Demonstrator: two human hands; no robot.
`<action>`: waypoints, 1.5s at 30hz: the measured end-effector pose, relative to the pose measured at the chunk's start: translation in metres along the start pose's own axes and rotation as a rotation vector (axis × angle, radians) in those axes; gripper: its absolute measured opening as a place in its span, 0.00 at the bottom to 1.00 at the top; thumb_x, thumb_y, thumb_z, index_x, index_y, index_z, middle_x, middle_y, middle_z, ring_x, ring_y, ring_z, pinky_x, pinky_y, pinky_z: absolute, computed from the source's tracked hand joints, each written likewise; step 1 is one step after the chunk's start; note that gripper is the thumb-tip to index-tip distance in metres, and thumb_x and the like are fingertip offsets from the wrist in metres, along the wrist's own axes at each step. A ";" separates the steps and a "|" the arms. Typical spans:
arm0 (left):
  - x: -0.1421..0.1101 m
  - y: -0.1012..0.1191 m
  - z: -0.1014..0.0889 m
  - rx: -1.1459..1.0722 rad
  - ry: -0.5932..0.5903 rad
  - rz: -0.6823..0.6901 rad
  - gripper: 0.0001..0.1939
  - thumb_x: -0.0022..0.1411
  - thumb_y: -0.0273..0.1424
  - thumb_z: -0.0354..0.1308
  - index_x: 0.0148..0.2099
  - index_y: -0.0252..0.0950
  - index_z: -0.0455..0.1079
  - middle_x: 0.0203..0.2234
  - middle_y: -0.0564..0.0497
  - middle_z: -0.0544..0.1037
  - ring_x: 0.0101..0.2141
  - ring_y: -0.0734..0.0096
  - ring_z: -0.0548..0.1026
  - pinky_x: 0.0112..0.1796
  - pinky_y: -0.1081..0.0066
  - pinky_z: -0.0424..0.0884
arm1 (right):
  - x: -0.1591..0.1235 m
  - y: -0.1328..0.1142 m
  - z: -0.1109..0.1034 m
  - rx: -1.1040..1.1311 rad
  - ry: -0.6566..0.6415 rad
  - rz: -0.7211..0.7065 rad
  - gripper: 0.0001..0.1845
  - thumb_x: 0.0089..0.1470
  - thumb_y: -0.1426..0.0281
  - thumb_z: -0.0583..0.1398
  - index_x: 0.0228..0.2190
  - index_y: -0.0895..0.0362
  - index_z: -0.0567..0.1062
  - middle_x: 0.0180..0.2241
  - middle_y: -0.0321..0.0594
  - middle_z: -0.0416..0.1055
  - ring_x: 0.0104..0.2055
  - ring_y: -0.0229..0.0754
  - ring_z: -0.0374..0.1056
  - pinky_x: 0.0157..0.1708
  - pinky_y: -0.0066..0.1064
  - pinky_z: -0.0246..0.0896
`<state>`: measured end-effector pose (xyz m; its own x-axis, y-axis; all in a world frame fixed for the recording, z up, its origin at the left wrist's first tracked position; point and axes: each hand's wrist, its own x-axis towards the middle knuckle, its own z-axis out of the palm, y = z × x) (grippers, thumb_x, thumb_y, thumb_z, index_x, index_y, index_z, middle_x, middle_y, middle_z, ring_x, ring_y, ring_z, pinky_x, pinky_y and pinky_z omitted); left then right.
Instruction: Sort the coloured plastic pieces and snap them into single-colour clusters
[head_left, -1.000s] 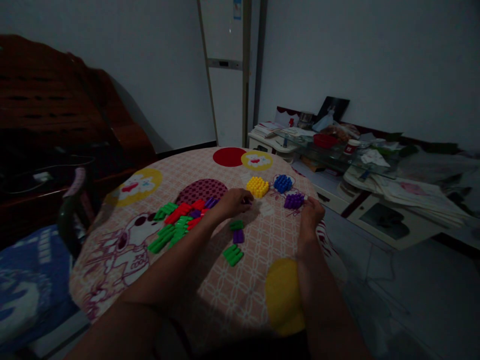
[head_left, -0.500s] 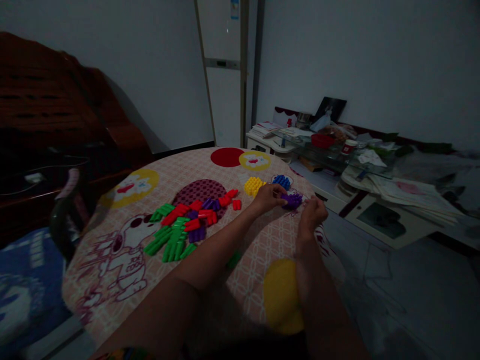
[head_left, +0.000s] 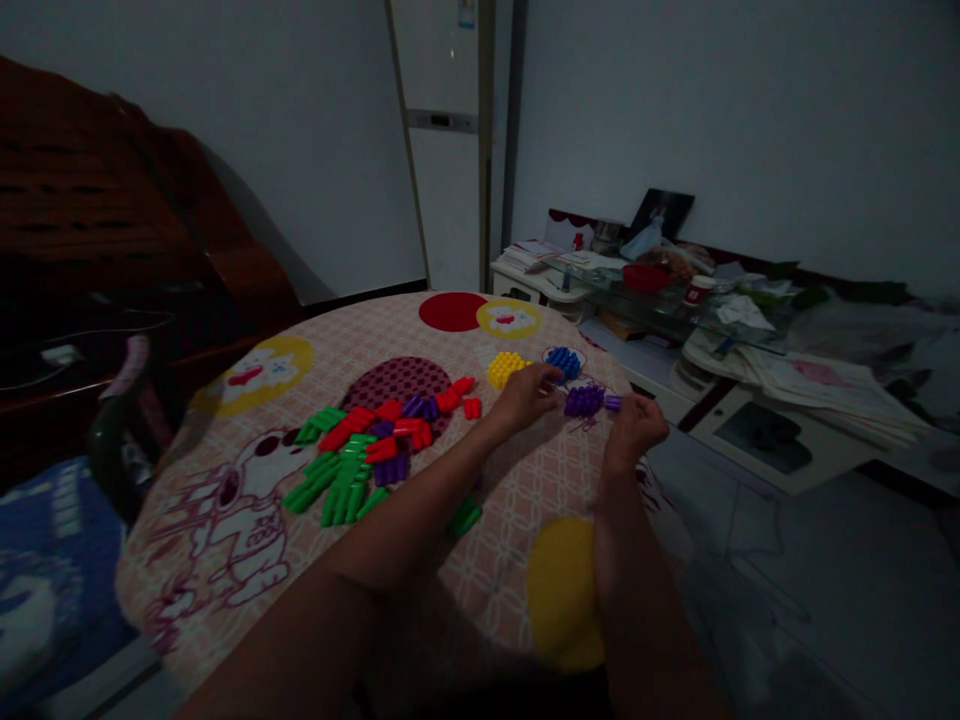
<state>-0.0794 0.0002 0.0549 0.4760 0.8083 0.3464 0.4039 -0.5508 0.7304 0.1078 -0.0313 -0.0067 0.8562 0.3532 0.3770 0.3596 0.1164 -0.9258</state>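
Right of the frame's centre, the person's left hand [head_left: 524,398], fingers loosely parted and seemingly empty, is beside a bumpy purple plastic cluster [head_left: 583,401] on the pink patterned tablecloth [head_left: 517,490]. Farther right, the right hand [head_left: 637,428] pinches a small purple plastic block [head_left: 613,403].

Bare left hand [head_left: 529,396], bare right hand [head_left: 637,432], with dark clothing [head_left: 540,692] at the bottom edge.
The left arm [head_left: 427,510] is uncovered from the hand to past the elbow [head_left: 364,585], slim near the hand and widening steadily, with a fold at the bend. The right arm [head_left: 630,570] is uncovered too, tapering the same way. The fingers [head_left: 541,374] are slender; nails and fine marks are too small and dim to tell. The clothing is close to black, its cut and fabric lost in shadow.
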 end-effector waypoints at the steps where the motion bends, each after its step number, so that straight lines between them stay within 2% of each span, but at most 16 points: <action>1: -0.005 -0.002 -0.013 0.059 -0.033 -0.014 0.17 0.54 0.23 0.63 0.48 0.33 0.73 0.42 0.47 0.80 0.38 0.70 0.79 0.38 0.73 0.74 | 0.002 0.000 -0.003 -0.089 0.032 -0.029 0.10 0.45 0.66 0.58 0.26 0.58 0.77 0.24 0.39 0.73 0.27 0.41 0.67 0.31 0.31 0.61; 5: -0.027 -0.009 -0.062 0.421 -0.263 -0.097 0.12 0.55 0.25 0.62 0.43 0.33 0.77 0.38 0.47 0.81 0.36 0.68 0.78 0.37 0.73 0.70 | 0.002 -0.001 -0.009 -0.407 -0.033 -0.135 0.09 0.47 0.70 0.57 0.25 0.56 0.78 0.26 0.42 0.75 0.29 0.43 0.66 0.33 0.32 0.58; 8: -0.044 -0.015 -0.082 0.616 -0.400 -0.120 0.08 0.56 0.27 0.62 0.39 0.34 0.78 0.34 0.48 0.81 0.34 0.67 0.77 0.35 0.73 0.68 | 0.000 -0.002 -0.007 -0.519 -0.098 -0.215 0.11 0.50 0.70 0.56 0.27 0.57 0.78 0.28 0.44 0.75 0.31 0.43 0.66 0.34 0.32 0.56; 14: -0.058 -0.023 -0.090 0.572 -0.493 -0.137 0.04 0.56 0.28 0.62 0.35 0.36 0.78 0.30 0.51 0.81 0.31 0.70 0.75 0.31 0.74 0.63 | -0.001 0.001 -0.001 -0.609 -0.180 -0.321 0.12 0.55 0.71 0.54 0.30 0.58 0.78 0.30 0.46 0.74 0.33 0.44 0.65 0.35 0.32 0.53; 17: -0.058 -0.023 -0.089 0.521 -0.552 -0.157 0.07 0.54 0.29 0.66 0.37 0.35 0.78 0.31 0.49 0.82 0.32 0.69 0.76 0.30 0.75 0.63 | -0.002 0.002 -0.002 -0.609 -0.220 -0.345 0.14 0.58 0.69 0.54 0.28 0.58 0.78 0.30 0.48 0.74 0.32 0.44 0.65 0.34 0.33 0.52; 21: -0.060 -0.018 -0.087 0.526 -0.649 -0.156 0.14 0.48 0.29 0.71 0.40 0.37 0.78 0.33 0.51 0.82 0.32 0.69 0.76 0.29 0.76 0.62 | 0.000 0.005 -0.006 -0.555 -0.143 -0.271 0.19 0.60 0.67 0.51 0.26 0.59 0.77 0.28 0.49 0.74 0.30 0.46 0.65 0.33 0.34 0.52; 25: -0.060 -0.021 -0.088 0.569 -0.680 -0.134 0.16 0.45 0.22 0.70 0.39 0.37 0.78 0.33 0.52 0.82 0.31 0.70 0.74 0.29 0.77 0.62 | 0.005 0.011 -0.006 -0.486 -0.082 -0.175 0.19 0.57 0.68 0.49 0.25 0.58 0.77 0.27 0.50 0.75 0.30 0.47 0.66 0.33 0.35 0.53; 28: -0.058 -0.030 -0.089 0.515 -0.694 -0.149 0.16 0.43 0.19 0.68 0.37 0.36 0.77 0.29 0.54 0.80 0.30 0.71 0.74 0.28 0.77 0.62 | 0.007 0.014 -0.005 -0.464 -0.079 -0.170 0.20 0.57 0.66 0.49 0.25 0.58 0.78 0.27 0.49 0.75 0.31 0.48 0.67 0.34 0.35 0.54; 32: -0.056 -0.040 -0.089 0.459 -0.729 -0.178 0.14 0.43 0.20 0.68 0.36 0.35 0.76 0.27 0.55 0.78 0.29 0.72 0.72 0.27 0.77 0.62 | 0.006 0.013 -0.006 -0.449 -0.081 -0.173 0.21 0.58 0.65 0.48 0.25 0.58 0.77 0.27 0.50 0.76 0.32 0.48 0.67 0.35 0.36 0.55; 35: -0.055 -0.043 -0.089 0.421 -0.743 -0.180 0.14 0.47 0.21 0.66 0.39 0.34 0.75 0.28 0.54 0.78 0.30 0.71 0.73 0.28 0.76 0.63 | 0.004 0.011 -0.007 -0.445 -0.087 -0.169 0.20 0.57 0.66 0.49 0.26 0.58 0.77 0.27 0.49 0.76 0.32 0.48 0.68 0.35 0.36 0.56; 38: -0.055 -0.042 -0.092 0.441 -0.671 -0.179 0.13 0.49 0.22 0.63 0.40 0.34 0.76 0.31 0.53 0.79 0.33 0.70 0.75 0.30 0.76 0.64 | 0.003 0.009 -0.007 -0.467 -0.099 -0.168 0.20 0.58 0.66 0.48 0.27 0.59 0.77 0.28 0.50 0.76 0.33 0.49 0.68 0.36 0.36 0.55; 42: -0.056 -0.033 -0.101 0.615 -0.512 -0.142 0.15 0.50 0.22 0.63 0.42 0.35 0.76 0.38 0.50 0.81 0.38 0.67 0.76 0.35 0.74 0.65 | 0.003 0.008 -0.007 -0.463 -0.109 -0.170 0.20 0.58 0.66 0.48 0.26 0.58 0.77 0.28 0.50 0.76 0.34 0.48 0.68 0.35 0.35 0.55; 45: -0.059 -0.018 -0.099 0.643 -0.567 -0.135 0.15 0.50 0.27 0.67 0.43 0.37 0.77 0.37 0.50 0.81 0.37 0.67 0.77 0.35 0.74 0.65 | 0.003 0.007 -0.006 -0.465 -0.106 -0.168 0.20 0.57 0.66 0.49 0.26 0.58 0.77 0.28 0.50 0.76 0.33 0.48 0.67 0.35 0.35 0.55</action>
<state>-0.1925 -0.0168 0.0798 0.6407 0.7439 -0.1899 0.7667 -0.6066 0.2104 0.1150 -0.0354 -0.0119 0.7387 0.4601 0.4926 0.6369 -0.2372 -0.7335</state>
